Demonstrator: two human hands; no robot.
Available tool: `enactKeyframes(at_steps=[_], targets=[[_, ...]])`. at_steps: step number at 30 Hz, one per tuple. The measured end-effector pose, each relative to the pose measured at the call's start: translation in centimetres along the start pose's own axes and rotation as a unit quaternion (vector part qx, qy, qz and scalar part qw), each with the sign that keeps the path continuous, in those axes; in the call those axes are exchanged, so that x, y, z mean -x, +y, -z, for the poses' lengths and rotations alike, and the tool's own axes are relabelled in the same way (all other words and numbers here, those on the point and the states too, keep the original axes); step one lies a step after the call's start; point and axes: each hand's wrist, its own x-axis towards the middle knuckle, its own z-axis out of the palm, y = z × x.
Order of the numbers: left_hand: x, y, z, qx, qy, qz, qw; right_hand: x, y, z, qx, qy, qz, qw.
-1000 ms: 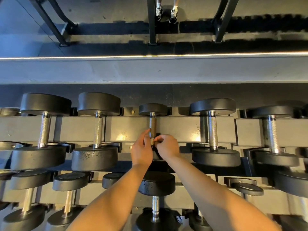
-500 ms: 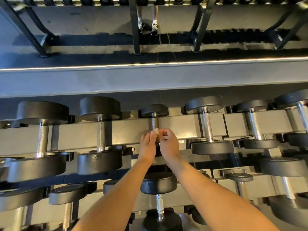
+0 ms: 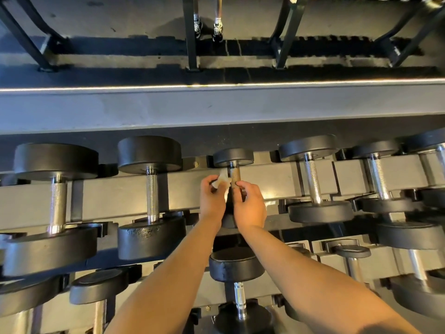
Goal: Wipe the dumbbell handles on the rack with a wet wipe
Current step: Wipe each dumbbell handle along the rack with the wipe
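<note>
Left hand (image 3: 213, 197) pinches the wet wipe (image 3: 222, 180), bunched against the small dumbbell (image 3: 233, 157) handle (image 3: 234, 175) just right of the grip. Right hand (image 3: 250, 204) curls at the handle below it; clamped or not, can't tell. Danger: the wad skims one side only, or slips into the rack (image 3: 120, 191).

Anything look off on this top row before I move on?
Yes: the centre handle, pinched by the right hand while the left hand holds the wet wipe, looks dull brown where neighbouring handles shine silver, possibly rust. The near head left of it looks pitted. Nothing sits askew.
</note>
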Motion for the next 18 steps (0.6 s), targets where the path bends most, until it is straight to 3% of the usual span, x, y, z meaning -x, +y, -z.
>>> enactKeyframes(at_steps=[7,18], targets=[[-3.2,1.9,-3.1,0.158,-0.086,0.109,0.978,-0.8,1.5,0.6,-0.020,0.002,0.002,1.000],[-3.6,-0.2,-2.4,0.125,-0.115,0.149,0.974,-0.7,1.8,0.4,-0.011,0.014,0.006,1.000]])
